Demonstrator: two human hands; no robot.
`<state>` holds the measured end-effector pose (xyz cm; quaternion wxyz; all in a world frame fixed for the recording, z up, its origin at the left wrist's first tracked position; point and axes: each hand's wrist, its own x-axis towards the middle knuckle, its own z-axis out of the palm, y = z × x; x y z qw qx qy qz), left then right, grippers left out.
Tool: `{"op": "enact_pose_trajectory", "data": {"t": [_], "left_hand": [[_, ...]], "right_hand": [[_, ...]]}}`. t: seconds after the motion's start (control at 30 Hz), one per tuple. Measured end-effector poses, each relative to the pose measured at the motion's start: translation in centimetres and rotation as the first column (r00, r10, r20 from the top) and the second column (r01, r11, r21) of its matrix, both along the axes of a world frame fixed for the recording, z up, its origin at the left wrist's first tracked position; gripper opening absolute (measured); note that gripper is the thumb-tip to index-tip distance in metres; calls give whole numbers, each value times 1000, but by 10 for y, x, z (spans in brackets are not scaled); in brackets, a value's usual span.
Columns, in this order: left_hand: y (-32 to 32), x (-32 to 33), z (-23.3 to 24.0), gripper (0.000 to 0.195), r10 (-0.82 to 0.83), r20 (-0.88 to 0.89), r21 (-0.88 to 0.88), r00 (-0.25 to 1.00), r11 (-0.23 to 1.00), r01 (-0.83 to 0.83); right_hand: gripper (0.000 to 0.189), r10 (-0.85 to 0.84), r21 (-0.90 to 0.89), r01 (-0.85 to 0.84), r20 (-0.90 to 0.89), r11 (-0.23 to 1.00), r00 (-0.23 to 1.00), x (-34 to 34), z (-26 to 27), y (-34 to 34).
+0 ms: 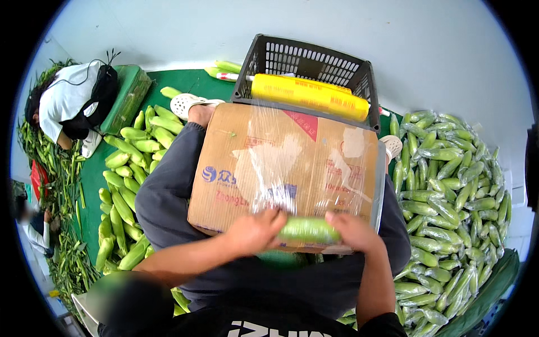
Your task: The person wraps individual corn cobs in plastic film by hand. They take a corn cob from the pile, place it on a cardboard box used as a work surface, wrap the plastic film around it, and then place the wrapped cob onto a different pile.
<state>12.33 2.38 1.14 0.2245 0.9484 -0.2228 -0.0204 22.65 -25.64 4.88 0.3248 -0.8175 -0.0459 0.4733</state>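
An ear of corn (309, 229) in green husk lies across the near edge of a cardboard box (219, 143), blurred by motion. My left hand (259, 229) grips its left end, and my right hand (353, 231) holds the right end. Clear plastic film (271, 168) stretches over the box top from a yellow roll of cling film (309, 94) toward the corn. The roll sits on a rod across a black plastic crate (316, 54) behind the box. Whether the film wraps fully around the ear cannot be told.
Unwrapped corn (126, 193) is heaped on the green floor covering (92, 185) to the left. Film-wrapped corn (446, 202) forms a large pile on the right. Farther left, a person (69, 99) bends beside a green box (126, 97) and stripped leaves (63, 252).
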Motion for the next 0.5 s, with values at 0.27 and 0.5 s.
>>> {"op": "enact_pose_trajectory", "data": {"t": [0.27,0.5], "left_hand": [[1,50,27,54,428,25,196,904,884,-424],[37,102,-13,57,261,146,457,954,838,-300]], "right_hand": [[46,242,-175,-299,949,938,202,-30,12,87],[44,535,-350,-617,833,705,139,-29,4,86]]}}
